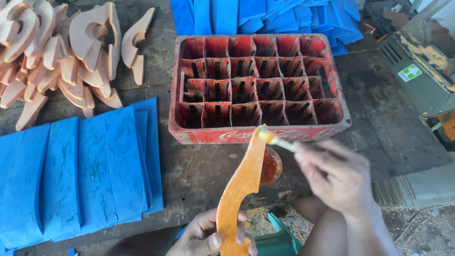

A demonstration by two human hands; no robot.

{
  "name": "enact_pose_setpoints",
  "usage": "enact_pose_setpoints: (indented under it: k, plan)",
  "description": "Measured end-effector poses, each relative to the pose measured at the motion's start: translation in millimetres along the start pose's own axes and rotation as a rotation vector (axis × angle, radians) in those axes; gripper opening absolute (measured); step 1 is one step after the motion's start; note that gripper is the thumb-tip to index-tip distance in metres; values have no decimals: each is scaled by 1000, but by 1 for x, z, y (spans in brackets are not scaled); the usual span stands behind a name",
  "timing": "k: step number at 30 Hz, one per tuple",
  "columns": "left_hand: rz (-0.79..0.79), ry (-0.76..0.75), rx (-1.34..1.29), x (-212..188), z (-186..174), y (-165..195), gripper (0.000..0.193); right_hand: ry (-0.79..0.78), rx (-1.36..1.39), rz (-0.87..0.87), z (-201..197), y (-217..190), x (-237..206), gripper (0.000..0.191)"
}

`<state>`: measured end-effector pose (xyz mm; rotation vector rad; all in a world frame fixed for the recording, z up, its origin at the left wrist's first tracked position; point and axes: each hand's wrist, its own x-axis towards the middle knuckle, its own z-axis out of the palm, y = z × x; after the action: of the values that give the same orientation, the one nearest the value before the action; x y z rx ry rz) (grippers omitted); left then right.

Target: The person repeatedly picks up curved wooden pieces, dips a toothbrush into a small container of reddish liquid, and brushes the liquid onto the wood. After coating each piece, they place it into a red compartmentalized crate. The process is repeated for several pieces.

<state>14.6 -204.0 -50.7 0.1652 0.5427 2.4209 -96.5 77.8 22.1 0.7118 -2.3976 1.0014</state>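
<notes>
Where hands work, red crate [258, 135] beyond

You see bright, soft daylight with hardly any shadows. Your right hand [339, 178] and its brush [276, 140] look blurry. The blue boards [71, 175] look sharp.

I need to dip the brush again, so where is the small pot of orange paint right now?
In the head view, the paint pot sits low of centre on the table, just in front of the red crate, partly hidden behind the orange wooden piece in the left hand.
</notes>
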Motion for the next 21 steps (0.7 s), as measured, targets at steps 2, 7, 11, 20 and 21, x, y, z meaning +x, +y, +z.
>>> enact_pose_setpoints:
  k: [2,7,11,20,21]
  plan:
    - [0,-3,-5,-1,1,2,56,-149,152,-77,3,-3,-8,30]
    - [5,-50,50,-4,-1,4,54,-333,343,-24,0,1,-6,29]
    - [48,-14,22,-5,-4,1,54,-62,-24,126,1,5,-1,32]
    - [57,-11,142,0,6,18,55,-627,332,145,-7,13,-25,31]
    - [40,36,236,-2,10,25,54,-537,394,115,-10,15,-26,30]
